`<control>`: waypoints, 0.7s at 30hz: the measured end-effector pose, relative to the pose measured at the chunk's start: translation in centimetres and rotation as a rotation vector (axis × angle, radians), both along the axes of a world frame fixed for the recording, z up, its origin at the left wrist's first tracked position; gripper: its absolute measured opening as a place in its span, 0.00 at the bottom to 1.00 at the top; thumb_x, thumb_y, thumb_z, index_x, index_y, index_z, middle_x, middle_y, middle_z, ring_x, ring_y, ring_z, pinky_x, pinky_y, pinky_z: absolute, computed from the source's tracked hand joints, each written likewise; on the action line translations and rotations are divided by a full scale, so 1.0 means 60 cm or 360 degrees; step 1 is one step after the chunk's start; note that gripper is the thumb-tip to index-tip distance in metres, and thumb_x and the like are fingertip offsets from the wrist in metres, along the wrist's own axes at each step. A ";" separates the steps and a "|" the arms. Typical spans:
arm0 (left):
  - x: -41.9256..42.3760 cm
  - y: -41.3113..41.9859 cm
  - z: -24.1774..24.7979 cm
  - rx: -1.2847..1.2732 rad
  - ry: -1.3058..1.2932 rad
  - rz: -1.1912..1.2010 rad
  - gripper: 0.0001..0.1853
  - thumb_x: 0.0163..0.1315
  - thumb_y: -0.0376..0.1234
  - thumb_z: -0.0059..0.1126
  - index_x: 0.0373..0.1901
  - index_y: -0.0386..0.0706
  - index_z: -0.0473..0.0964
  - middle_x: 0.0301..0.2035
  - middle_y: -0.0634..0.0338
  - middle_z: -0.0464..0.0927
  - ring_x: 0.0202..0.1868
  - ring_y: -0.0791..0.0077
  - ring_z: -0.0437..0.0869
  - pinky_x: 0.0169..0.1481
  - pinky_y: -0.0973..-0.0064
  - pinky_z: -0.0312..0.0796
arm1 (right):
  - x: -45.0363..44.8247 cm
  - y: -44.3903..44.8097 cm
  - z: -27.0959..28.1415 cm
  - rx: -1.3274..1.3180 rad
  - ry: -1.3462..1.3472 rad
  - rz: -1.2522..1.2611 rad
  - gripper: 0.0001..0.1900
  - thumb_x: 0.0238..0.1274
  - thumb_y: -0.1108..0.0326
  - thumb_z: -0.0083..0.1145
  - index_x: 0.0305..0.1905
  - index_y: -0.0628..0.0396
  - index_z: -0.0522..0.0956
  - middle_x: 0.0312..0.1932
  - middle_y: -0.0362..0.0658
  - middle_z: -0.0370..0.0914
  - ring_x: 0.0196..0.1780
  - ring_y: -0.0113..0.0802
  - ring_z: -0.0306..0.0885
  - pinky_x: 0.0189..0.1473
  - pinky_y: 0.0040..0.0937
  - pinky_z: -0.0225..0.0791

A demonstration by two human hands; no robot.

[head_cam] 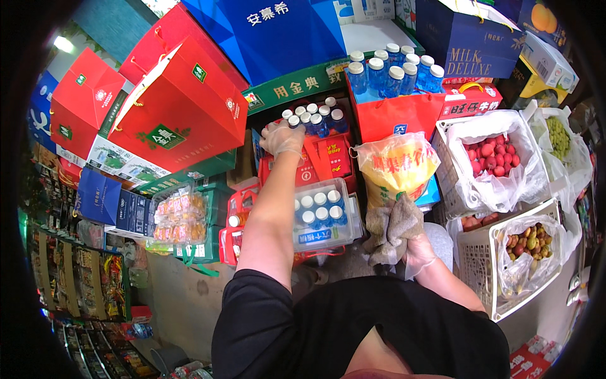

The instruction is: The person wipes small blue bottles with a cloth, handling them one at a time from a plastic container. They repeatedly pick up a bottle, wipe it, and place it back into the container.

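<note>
My left hand (283,137), in a clear plastic glove, reaches forward to a cluster of blue bottles with white caps (325,113). Its fingers are at the near left of the cluster; whether they grip a bottle is hidden. Under that wrist lies red packaging (293,168). My right hand (419,251), also gloved, holds a crumpled grey-brown cloth (394,227) low in front of me. Just beyond the cloth stands a tied, see-through bag of yellow contents (396,166). Between my arms, a clear plastic tub (348,232) contains several more white-capped blue bottles (322,208).
More capped bottles (396,78) stand on a red bag (395,113). At right are white crates of red fruit (492,156) and brownish fruit (530,241), plus green grapes (557,137). Red gift bags (180,113) and packaged snacks (180,215) crowd the left; a blue box (279,42) stands behind.
</note>
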State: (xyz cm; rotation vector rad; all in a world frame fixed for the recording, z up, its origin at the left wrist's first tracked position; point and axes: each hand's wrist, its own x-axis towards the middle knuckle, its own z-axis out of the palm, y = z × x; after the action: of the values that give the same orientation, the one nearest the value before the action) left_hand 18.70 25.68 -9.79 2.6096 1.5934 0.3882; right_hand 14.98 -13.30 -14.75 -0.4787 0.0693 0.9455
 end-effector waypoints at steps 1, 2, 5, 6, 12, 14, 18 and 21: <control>0.002 -0.001 0.000 0.0014 -0.0011 -0.0007 0.31 0.56 0.57 0.69 0.59 0.55 0.86 0.64 0.54 0.79 0.70 0.55 0.71 0.74 0.55 0.59 | 0.000 -0.002 -0.008 -0.0009 -0.0006 -0.0008 0.33 0.70 0.65 0.69 0.75 0.55 0.68 0.64 0.48 0.79 0.63 0.41 0.83 0.63 0.42 0.82; 0.003 -0.002 0.000 0.0027 -0.0022 -0.0014 0.30 0.56 0.57 0.69 0.59 0.55 0.87 0.63 0.54 0.79 0.69 0.55 0.72 0.73 0.55 0.60 | 0.000 -0.003 -0.013 -0.0019 -0.0011 -0.0017 0.33 0.70 0.66 0.69 0.75 0.55 0.68 0.64 0.49 0.78 0.63 0.41 0.83 0.63 0.42 0.82; -0.003 -0.004 0.002 0.0031 -0.0046 -0.0031 0.30 0.56 0.56 0.67 0.59 0.53 0.86 0.62 0.54 0.81 0.68 0.55 0.74 0.72 0.55 0.62 | -0.002 -0.005 0.005 -0.0008 -0.0092 0.0013 0.34 0.70 0.65 0.69 0.76 0.55 0.67 0.65 0.49 0.78 0.63 0.41 0.83 0.63 0.42 0.82; -0.007 -0.004 0.006 0.0029 -0.0055 -0.0038 0.30 0.56 0.55 0.67 0.59 0.52 0.86 0.61 0.53 0.81 0.67 0.55 0.75 0.72 0.55 0.62 | -0.002 -0.006 0.005 -0.0014 -0.0096 -0.0002 0.34 0.70 0.65 0.69 0.76 0.55 0.67 0.66 0.49 0.78 0.63 0.41 0.82 0.63 0.42 0.82; -0.051 0.001 0.012 0.0092 -0.0393 -0.0160 0.29 0.57 0.54 0.67 0.54 0.46 0.83 0.55 0.51 0.85 0.61 0.50 0.82 0.66 0.51 0.69 | 0.000 -0.006 0.000 0.0053 -0.0091 0.0040 0.32 0.72 0.63 0.68 0.75 0.55 0.67 0.67 0.49 0.77 0.65 0.42 0.82 0.64 0.44 0.81; -0.071 -0.013 0.027 -0.0168 -0.0649 -0.0248 0.27 0.58 0.52 0.67 0.52 0.44 0.82 0.51 0.50 0.86 0.56 0.48 0.85 0.63 0.53 0.72 | -0.001 -0.006 0.000 0.0051 -0.0039 0.0028 0.31 0.73 0.63 0.67 0.74 0.54 0.68 0.67 0.50 0.77 0.65 0.43 0.82 0.65 0.46 0.81; -0.134 -0.081 0.048 -0.0433 -0.1126 -0.0634 0.24 0.60 0.44 0.70 0.54 0.41 0.77 0.44 0.52 0.87 0.50 0.56 0.89 0.58 0.63 0.77 | -0.001 -0.012 -0.007 0.0114 -0.0054 0.0044 0.28 0.75 0.59 0.65 0.73 0.54 0.69 0.66 0.50 0.78 0.64 0.44 0.82 0.65 0.47 0.80; -0.208 -0.170 0.079 -0.0682 -0.1329 -0.1057 0.25 0.62 0.37 0.71 0.58 0.40 0.73 0.46 0.53 0.86 0.50 0.65 0.88 0.57 0.66 0.77 | -0.002 -0.011 0.019 0.0142 0.0017 0.0053 0.27 0.77 0.54 0.62 0.72 0.53 0.71 0.64 0.50 0.79 0.64 0.43 0.83 0.64 0.47 0.81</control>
State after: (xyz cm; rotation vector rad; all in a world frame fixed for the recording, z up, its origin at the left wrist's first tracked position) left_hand 6.23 15.46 -5.05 2.0283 0.4513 0.8092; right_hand 14.84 -13.94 -13.58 -0.3933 0.0285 0.9796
